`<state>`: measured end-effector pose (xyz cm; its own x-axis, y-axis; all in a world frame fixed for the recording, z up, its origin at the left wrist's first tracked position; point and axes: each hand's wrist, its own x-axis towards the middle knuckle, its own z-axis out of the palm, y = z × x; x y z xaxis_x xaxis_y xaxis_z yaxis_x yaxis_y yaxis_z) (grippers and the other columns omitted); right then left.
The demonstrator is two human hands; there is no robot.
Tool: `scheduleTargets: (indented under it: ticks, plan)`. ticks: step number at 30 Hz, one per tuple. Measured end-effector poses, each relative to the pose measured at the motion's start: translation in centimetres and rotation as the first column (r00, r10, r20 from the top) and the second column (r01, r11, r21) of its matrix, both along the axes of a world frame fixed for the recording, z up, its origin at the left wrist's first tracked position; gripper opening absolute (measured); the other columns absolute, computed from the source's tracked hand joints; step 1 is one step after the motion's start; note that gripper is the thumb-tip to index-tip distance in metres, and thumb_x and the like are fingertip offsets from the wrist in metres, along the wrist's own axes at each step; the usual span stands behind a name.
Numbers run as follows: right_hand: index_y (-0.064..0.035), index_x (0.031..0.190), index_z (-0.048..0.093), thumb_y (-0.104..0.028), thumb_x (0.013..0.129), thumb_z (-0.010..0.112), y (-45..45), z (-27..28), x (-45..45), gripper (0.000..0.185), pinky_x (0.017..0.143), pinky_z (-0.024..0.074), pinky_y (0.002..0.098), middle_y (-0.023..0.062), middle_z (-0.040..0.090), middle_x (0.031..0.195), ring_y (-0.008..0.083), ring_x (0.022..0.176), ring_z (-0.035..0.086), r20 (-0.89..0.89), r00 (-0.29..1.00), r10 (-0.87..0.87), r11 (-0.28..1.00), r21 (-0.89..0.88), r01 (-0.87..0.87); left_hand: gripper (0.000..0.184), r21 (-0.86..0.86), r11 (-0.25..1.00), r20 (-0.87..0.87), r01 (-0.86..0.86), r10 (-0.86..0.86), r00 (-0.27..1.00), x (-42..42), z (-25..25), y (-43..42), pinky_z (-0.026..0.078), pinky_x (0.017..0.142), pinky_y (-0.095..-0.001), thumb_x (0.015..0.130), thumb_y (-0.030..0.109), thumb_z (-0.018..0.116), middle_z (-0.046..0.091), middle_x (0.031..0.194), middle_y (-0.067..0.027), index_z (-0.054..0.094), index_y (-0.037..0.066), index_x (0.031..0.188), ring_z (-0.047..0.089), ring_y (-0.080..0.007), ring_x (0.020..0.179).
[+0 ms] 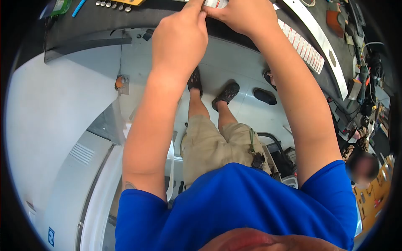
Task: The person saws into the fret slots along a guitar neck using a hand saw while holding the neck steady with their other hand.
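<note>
At the top edge, my left hand [180, 39] is closed, its fingertips by a thin dark piece too small to make out. My right hand [247, 16] meets it there, thumb against the same spot, its other fingers partly cut off by the frame. Both hands are over a long neck [302, 48] covered in white tape with red lines, which runs down to the right. Its yellow headstock [138, 2] with metal tuning pegs [114, 5] shows at the top left.
The dark bench [96, 21] holds a blue stick [78, 8], a green bottle [62, 6] and a long white metal strip [322, 42]. Tools and cables crowd the right side. Another person [362, 167], face blurred, is at the far right. A loose black shoe [264, 96] lies on the floor.
</note>
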<state>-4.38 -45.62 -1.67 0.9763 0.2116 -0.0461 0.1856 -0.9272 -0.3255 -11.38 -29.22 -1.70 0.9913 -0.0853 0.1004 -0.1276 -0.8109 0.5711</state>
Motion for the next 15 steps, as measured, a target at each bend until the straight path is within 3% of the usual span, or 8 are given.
scheduleTargets:
  ticks: [1,5,8,10,12,14,15]
  plan:
    - [-0.0007,0.087,0.079,-0.058,0.083,0.079,0.0,0.0,-0.1,0.058,0.083,0.0605,0.0512,0.0243,0.076,0.09,0.0428,0.09,0.075,-0.021,1.0,0.01,1.0,-0.011,-0.01,0.041,-0.008,1.0,0.049,0.022,-0.022,0.999,-0.9,-0.2,0.4,0.058,0.068,-0.052,0.098,0.01,0.071,0.074,0.085,-0.0217,0.069,0.012,0.14,0.073,-0.0432,0.078]
    - [-0.0006,0.089,0.08,-0.058,0.083,0.079,-0.4,1.6,0.1,0.058,0.085,0.0608,0.0505,0.0241,0.077,0.093,0.0419,0.091,0.075,-0.01,1.0,0.023,1.0,0.018,-0.023,0.051,-0.103,0.995,0.03,-0.009,0.012,0.999,-12.5,-0.7,4.3,0.057,0.067,-0.0501,0.1,0.007,0.07,0.076,0.091,-0.0204,0.065,0.016,0.15,0.073,-0.0399,0.075]
    - [-0.0007,0.09,0.081,-0.058,0.084,0.078,-0.4,0.1,0.1,0.058,0.086,0.061,0.0497,0.0238,0.077,0.093,0.0414,0.092,0.076,-0.006,1.0,0.027,1.0,-0.01,-0.027,0.049,-0.104,0.995,0.029,-0.008,0.011,1.0,-11.1,-0.4,3.8,0.057,0.068,-0.0501,0.1,0.007,0.07,0.076,0.09,-0.0204,0.066,0.014,0.148,0.074,-0.0406,0.077]
    - [-0.0008,0.091,0.081,-0.058,0.084,0.078,-0.4,1.0,0.0,0.058,0.086,0.0611,0.0496,0.0238,0.077,0.094,0.0413,0.092,0.076,-0.017,0.999,0.037,0.999,0.023,-0.036,0.045,-0.016,1.0,-0.022,0.002,-0.003,1.0,-5.2,0.5,2.0,0.058,0.068,-0.0495,0.1,0.008,0.07,0.076,0.088,-0.0207,0.068,0.012,0.145,0.074,-0.0413,0.078]
    - [-0.0009,0.092,0.081,-0.058,0.084,0.078,-0.4,1.3,-0.1,0.058,0.086,0.0611,0.0497,0.0237,0.077,0.094,0.0413,0.093,0.076,-0.047,0.999,0.018,1.0,0.01,-0.018,0.044,0.001,1.0,0.068,0.025,-0.025,0.997,-0.3,-0.3,0.5,0.057,0.067,-0.05,0.1,0.009,0.07,0.075,0.085,-0.0208,0.068,0.012,0.144,0.073,-0.0418,0.077]
    - [-0.0012,0.093,0.081,-0.058,0.084,0.078,0.0,1.0,0.2,0.058,0.086,0.0611,0.0498,0.0235,0.077,0.093,0.0414,0.093,0.076,-0.098,0.995,0.012,0.999,-0.04,-0.016,0.046,0.021,0.999,0.079,0.024,-0.026,0.997,-0.4,-0.4,0.4,0.057,0.067,-0.05,0.1,0.01,0.071,0.074,0.083,-0.021,0.067,0.011,0.145,0.073,-0.0416,0.076]
    - [-0.0011,0.094,0.081,-0.058,0.084,0.079,-0.1,1.2,0.4,0.058,0.086,0.0611,0.0498,0.0234,0.077,0.094,0.0414,0.093,0.076,-0.095,0.995,0.022,0.999,-0.024,-0.025,0.045,0.009,1.0,0.019,-0.007,0.006,1.0,-2.3,0.2,1.0,0.058,0.071,-0.0476,0.1,0.009,0.07,0.075,0.093,-0.022,0.067,0.011,0.145,0.074,-0.042,0.079]
